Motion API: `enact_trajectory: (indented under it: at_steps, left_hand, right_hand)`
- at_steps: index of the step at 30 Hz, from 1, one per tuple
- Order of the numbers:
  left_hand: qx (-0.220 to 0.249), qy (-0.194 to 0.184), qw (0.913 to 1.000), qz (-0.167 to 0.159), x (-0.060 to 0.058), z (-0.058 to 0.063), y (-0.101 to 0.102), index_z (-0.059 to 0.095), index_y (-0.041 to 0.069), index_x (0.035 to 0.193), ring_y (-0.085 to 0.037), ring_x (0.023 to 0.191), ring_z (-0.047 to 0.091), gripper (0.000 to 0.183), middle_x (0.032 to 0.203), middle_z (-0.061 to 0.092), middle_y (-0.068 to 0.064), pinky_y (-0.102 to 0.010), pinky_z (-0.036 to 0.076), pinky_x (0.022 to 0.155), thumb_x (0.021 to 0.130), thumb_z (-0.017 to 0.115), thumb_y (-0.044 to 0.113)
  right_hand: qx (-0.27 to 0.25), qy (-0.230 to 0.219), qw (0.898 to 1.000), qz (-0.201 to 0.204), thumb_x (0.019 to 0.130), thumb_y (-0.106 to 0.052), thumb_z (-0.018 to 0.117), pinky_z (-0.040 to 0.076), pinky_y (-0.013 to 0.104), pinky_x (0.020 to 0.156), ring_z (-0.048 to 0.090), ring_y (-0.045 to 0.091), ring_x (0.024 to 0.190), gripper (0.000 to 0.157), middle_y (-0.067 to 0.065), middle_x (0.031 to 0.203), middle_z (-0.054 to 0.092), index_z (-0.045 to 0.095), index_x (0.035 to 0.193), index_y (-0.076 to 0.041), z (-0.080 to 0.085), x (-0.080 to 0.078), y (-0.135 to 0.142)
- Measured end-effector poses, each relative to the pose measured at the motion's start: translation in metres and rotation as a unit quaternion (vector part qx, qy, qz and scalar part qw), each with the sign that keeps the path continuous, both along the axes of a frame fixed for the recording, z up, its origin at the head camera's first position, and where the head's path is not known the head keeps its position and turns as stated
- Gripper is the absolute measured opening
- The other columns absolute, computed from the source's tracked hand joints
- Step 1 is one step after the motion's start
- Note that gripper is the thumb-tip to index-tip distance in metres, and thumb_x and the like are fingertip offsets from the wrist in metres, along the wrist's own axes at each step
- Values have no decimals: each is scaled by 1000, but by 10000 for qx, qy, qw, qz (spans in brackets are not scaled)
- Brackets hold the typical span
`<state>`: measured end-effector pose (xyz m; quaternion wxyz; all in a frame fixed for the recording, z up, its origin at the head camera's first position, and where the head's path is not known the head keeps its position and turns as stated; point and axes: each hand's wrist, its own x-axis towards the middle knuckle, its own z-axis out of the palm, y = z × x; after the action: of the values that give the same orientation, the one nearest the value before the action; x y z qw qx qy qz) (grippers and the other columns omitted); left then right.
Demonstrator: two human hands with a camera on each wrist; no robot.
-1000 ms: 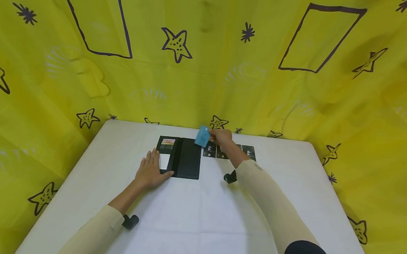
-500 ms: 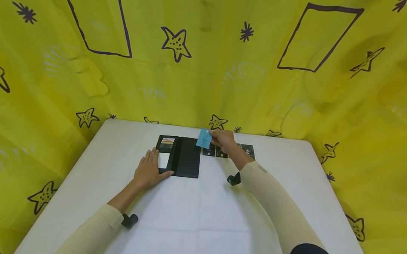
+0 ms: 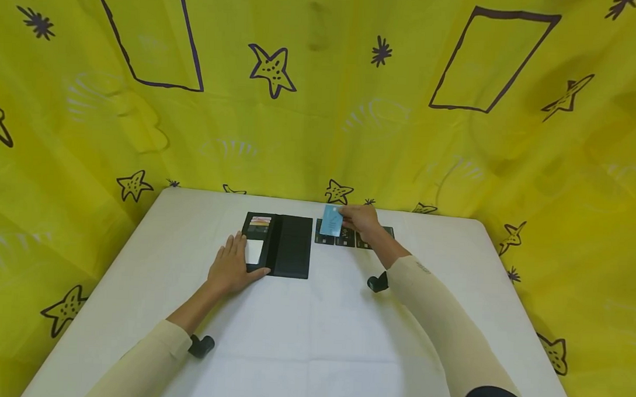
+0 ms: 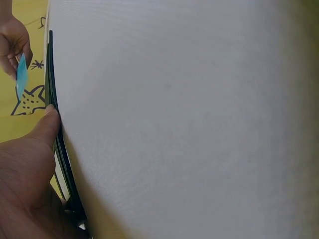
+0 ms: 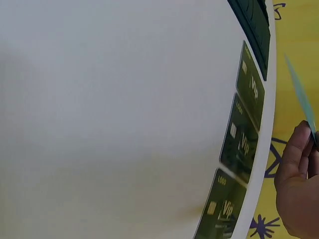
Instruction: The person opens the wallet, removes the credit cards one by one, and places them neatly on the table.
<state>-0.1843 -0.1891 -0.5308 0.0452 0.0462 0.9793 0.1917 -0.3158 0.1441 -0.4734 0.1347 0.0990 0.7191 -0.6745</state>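
Note:
A black wallet (image 3: 295, 247) lies spread flat near the back of the white table, with several cards (image 3: 260, 222) in its left-side slots and a white panel below them. My left hand (image 3: 230, 265) rests with straight fingers on the wallet's left side, thumb along its front edge. Between thumb and fingers, my right hand (image 3: 360, 219) pinches a light blue card (image 3: 331, 221) by its edge, held up over a row of dark cards. In the right wrist view, dark green "Vip" cards (image 5: 250, 85) lie in line beside the wallet (image 5: 254, 30).
A white table (image 3: 313, 332) spreads out in front of both hands. Right behind its far edge hangs a yellow curtain (image 3: 310, 134) printed with stars. Small black devices (image 3: 202, 346) sit at both wrists.
My right hand has carried the blue card rightward, from the wallet's right edge to over the leftmost dark cards. The left hand stays on the wallet.

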Motion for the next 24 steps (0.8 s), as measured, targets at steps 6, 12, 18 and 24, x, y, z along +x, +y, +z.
enact_trajectory:
  at_steps: [6, 12, 18, 24]
  left_hand:
    - [5, 20, 10000, -33, 0, 0, 1, 15, -14, 161, -50, 157, 8, 113, 169, 11, -33, -61, 10, 126, 93, 72, 57]
    - [-1, 32, 10000, -56, 1, -1, 1, 15, -15, 161, -50, 157, 8, 113, 169, 10, -33, -61, 9, 126, 94, 72, 56]
    - [16, 33, 10000, -68, 1, -2, 1, 15, -15, 161, -50, 157, 8, 113, 169, 10, -34, -61, 9, 126, 93, 72, 56]
    - [-25, 59, 10000, -47, 0, -3, 0, 15, -14, 161, -50, 157, 8, 114, 169, 11, -33, -61, 10, 126, 93, 72, 57]
  right_hand:
    - [263, 122, 9995, 116, 104, -13, 70, 57, 32, 97, 72, 12, 86, 36, 13, 116, 71, 67, 134, 6, 1, -1, 16]
    - [310, 187, 9993, -105, 103, -12, 70, 56, 35, 100, 70, 13, 86, 34, 10, 112, 67, 68, 131, 7, 2, -3, 31]
    - [359, 144, 9986, -364, 103, -13, 71, 56, 35, 101, 69, 14, 88, 35, 11, 116, 66, 68, 133, 5, -1, -4, 49]
    - [395, 129, 9983, -419, 104, -15, 70, 55, 34, 101, 69, 8, 82, 40, 7, 112, 70, 65, 139, 4, -3, -1, 66]
